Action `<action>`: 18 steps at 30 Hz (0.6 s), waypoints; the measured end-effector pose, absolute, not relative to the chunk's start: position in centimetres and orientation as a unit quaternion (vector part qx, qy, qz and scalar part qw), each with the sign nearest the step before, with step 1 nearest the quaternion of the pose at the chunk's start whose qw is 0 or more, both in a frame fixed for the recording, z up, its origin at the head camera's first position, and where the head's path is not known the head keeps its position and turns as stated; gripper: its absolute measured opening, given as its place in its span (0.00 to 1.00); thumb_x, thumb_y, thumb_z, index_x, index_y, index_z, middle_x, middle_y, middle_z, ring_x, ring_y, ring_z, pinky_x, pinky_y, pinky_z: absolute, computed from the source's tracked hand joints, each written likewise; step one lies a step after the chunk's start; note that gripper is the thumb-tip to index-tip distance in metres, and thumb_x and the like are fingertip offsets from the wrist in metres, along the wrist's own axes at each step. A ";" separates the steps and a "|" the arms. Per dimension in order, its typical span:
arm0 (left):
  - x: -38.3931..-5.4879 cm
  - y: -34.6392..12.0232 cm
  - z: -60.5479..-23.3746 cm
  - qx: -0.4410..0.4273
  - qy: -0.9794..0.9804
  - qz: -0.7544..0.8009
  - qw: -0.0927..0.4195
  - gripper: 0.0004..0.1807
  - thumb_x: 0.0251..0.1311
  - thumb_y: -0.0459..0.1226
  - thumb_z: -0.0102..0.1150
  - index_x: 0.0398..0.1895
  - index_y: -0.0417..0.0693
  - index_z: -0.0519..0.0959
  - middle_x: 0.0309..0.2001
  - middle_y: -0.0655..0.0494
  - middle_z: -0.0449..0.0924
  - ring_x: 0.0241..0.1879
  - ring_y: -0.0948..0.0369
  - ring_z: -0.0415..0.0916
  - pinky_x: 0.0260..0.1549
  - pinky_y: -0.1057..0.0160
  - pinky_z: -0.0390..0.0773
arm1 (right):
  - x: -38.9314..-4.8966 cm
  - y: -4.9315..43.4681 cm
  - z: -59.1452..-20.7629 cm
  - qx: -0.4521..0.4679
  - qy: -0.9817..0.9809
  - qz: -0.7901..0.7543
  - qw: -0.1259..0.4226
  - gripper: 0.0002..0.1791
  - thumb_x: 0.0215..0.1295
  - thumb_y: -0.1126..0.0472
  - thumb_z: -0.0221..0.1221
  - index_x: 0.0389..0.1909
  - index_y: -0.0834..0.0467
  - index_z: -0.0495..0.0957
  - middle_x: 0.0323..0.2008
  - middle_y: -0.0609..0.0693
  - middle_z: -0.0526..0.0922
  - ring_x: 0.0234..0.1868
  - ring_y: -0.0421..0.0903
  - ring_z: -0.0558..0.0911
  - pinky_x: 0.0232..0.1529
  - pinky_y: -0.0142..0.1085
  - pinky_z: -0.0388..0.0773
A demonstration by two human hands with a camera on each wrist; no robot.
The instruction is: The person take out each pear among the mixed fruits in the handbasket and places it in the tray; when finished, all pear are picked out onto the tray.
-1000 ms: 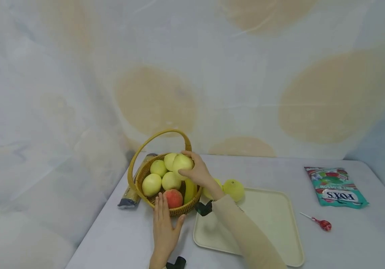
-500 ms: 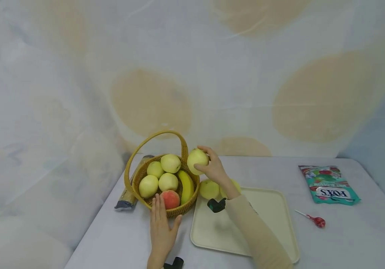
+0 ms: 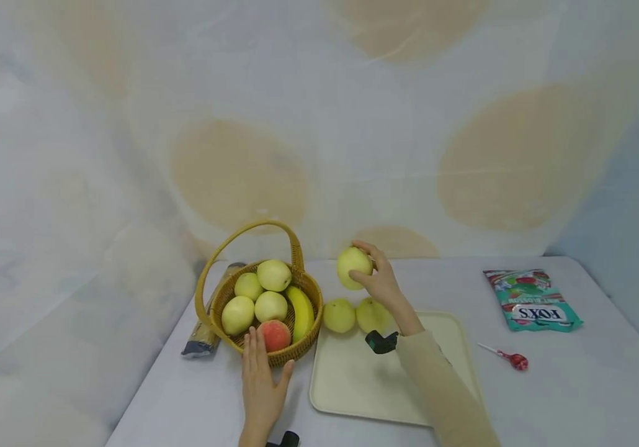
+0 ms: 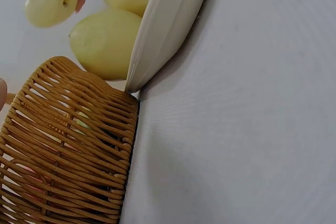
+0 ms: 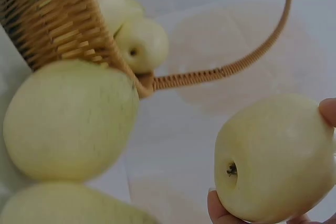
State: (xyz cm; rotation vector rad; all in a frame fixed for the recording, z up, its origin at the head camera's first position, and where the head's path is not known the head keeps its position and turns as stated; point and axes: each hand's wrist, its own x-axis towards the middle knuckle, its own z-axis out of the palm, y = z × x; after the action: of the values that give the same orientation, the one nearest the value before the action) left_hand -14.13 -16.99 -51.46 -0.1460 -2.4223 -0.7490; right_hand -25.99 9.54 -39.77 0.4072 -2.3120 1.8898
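My right hand (image 3: pixel 382 280) grips a pale yellow-green apple (image 3: pixel 351 268), fingers and thumb round its sides. It is in the air beyond the tray; the right wrist view shows the apple's (image 5: pixel 273 161) dimpled end. Below it, two similar yellow-green fruits (image 3: pixel 339 315) sit side by side at the far left of the cream tray (image 3: pixel 364 385). My left hand (image 3: pixel 260 388) lies with straight fingers at the near rim of the wicker basket (image 3: pixel 318 310), fingertips overlapping a red peach (image 3: pixel 273 336). Inside the basket are several pale apples (image 3: pixel 270 307) and a banana (image 3: pixel 300 313).
The basket's tall handle (image 3: pixel 268 223) arches over the fruit. A gold and dark packet (image 3: pixel 202 341) lies behind the basket's left side. At the right are a green FOX'S candy bag (image 3: pixel 531 301) and a red lollipop (image 3: pixel 515 361). A fabric backdrop (image 3: pixel 319 124) stands behind the table.
My right hand has lifted the apple out of the basket and carried it right, past the rim. My left hand stays at the basket's near side. The head view has shifted slightly.
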 end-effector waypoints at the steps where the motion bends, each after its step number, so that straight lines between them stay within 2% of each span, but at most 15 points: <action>1: -14.1 -16.9 -51.5 -0.055 -0.911 -0.281 0.297 0.49 0.57 0.46 0.64 0.75 0.35 0.49 0.77 0.38 0.46 0.76 0.42 0.43 0.71 0.73 0.26 | -25.9 10.1 -40.0 0.134 -0.767 0.623 0.072 0.35 0.62 0.68 0.60 0.71 0.55 0.62 0.71 0.60 0.58 0.62 0.64 0.67 0.49 0.47 0.79; 4: -14.0 -16.9 -51.5 -0.056 -0.909 -0.280 0.302 0.49 0.58 0.47 0.63 0.75 0.35 0.49 0.77 0.40 0.45 0.75 0.40 0.45 0.71 0.73 0.27 | -26.1 11.6 -41.1 0.125 -0.769 0.621 0.081 0.36 0.61 0.68 0.60 0.71 0.53 0.61 0.71 0.59 0.57 0.61 0.63 0.67 0.48 0.45 0.78; 6: -14.0 -17.0 -51.6 -0.059 -0.908 -0.278 0.309 0.49 0.58 0.48 0.62 0.75 0.35 0.50 0.77 0.40 0.45 0.76 0.42 0.43 0.72 0.72 0.27 | -26.2 12.5 -41.8 0.112 -0.772 0.620 0.082 0.37 0.60 0.67 0.60 0.70 0.50 0.62 0.71 0.58 0.57 0.61 0.62 0.67 0.48 0.44 0.78; 11: -14.2 -17.0 -51.8 -0.067 -0.904 -0.280 0.317 0.48 0.61 0.50 0.60 0.75 0.34 0.50 0.77 0.39 0.46 0.78 0.49 0.38 0.73 0.72 0.28 | -25.8 14.6 -43.0 0.081 -0.780 0.614 0.088 0.37 0.59 0.68 0.60 0.70 0.50 0.62 0.71 0.56 0.59 0.60 0.61 0.68 0.47 0.43 0.77; 18: -14.4 -17.1 -52.0 -0.071 -0.902 -0.276 0.325 0.47 0.62 0.52 0.58 0.74 0.32 0.51 0.77 0.41 0.44 0.79 0.55 0.33 0.72 0.72 0.28 | -24.9 16.3 -44.8 0.042 -0.776 0.625 0.073 0.38 0.59 0.69 0.59 0.71 0.54 0.59 0.70 0.57 0.62 0.65 0.58 0.64 0.58 0.49 0.69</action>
State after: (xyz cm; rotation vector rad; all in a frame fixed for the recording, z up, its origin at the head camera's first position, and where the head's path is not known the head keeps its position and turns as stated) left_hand -14.36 -17.10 -52.01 -0.1867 -2.3640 -0.7241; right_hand -24.92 16.25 -44.76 0.1257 -2.3316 1.8763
